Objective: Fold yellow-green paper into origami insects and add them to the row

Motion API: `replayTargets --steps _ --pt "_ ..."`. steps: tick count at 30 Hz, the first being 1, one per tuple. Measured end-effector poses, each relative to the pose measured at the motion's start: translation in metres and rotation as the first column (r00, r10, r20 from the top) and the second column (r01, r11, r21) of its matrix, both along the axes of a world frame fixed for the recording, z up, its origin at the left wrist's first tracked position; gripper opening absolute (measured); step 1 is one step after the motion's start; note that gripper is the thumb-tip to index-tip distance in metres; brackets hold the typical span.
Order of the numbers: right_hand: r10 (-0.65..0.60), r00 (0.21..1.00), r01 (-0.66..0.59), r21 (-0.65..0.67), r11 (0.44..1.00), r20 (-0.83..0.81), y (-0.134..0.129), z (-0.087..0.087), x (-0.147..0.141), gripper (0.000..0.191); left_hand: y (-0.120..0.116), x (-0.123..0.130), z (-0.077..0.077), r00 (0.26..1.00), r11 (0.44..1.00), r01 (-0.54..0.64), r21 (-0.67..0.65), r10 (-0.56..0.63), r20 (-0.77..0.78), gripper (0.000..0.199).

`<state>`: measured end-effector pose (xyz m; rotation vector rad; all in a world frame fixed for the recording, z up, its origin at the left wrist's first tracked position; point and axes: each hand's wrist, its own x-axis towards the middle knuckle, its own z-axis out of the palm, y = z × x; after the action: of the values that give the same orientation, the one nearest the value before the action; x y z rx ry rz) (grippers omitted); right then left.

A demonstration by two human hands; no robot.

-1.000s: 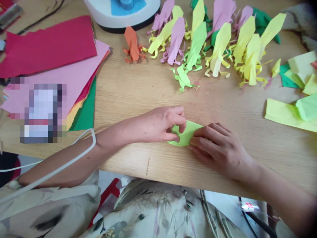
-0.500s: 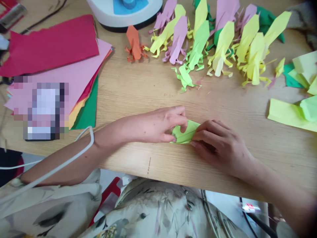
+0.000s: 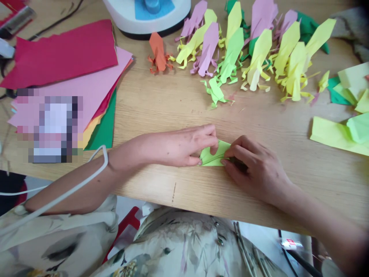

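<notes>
A small folded piece of light green paper (image 3: 215, 157) lies on the wooden table in front of me, a crease line running along it. My left hand (image 3: 198, 143) holds its left end down, with the thumb at the near corner and bent fingers on the far side. At the right end, my right hand (image 3: 255, 165) pinches the paper's edge between thumb and fingers, lifting a flap slightly. The fingertips of the right hand partly cover that end.
Several folded paper figures in yellow, green and pink (image 3: 205, 50) stand across the back, with an orange figure (image 3: 157, 52) at their left. Coloured sheets (image 3: 66, 54) and a blurred phone (image 3: 54, 129) lie left. Yellow-green paper (image 3: 328, 130) is at right. A white cable (image 3: 72, 181) crosses my left forearm.
My right hand's fingertips have shifted a little on the paper's right end, and the flap there has bent up slightly. My left hand stays in place. The view has moved slightly.
</notes>
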<state>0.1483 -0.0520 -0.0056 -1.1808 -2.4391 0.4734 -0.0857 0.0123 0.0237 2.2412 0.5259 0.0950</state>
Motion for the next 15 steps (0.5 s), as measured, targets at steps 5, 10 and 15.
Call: replayTargets --steps 5,10,15 --pt "-0.019 1.000 0.019 -0.008 1.000 0.012 0.0000 0.0003 -0.0024 0.005 0.0003 -0.0004 0.0004 1.000 1.000 0.011 0.009 -0.011 -0.003 0.030" --pt "-0.024 0.999 0.024 -0.009 1.000 0.026 0.0005 -0.0006 -0.0047 0.005 0.0005 0.0002 -0.0002 0.999 0.999 0.041 0.014 -0.040 -0.023 0.029" --pt "-0.023 0.999 0.023 -0.017 1.000 0.032 0.0008 -0.0010 -0.0055 0.004 0.0016 0.0005 0.0010 0.997 0.998 0.061 -0.002 -0.061 -0.049 0.033"
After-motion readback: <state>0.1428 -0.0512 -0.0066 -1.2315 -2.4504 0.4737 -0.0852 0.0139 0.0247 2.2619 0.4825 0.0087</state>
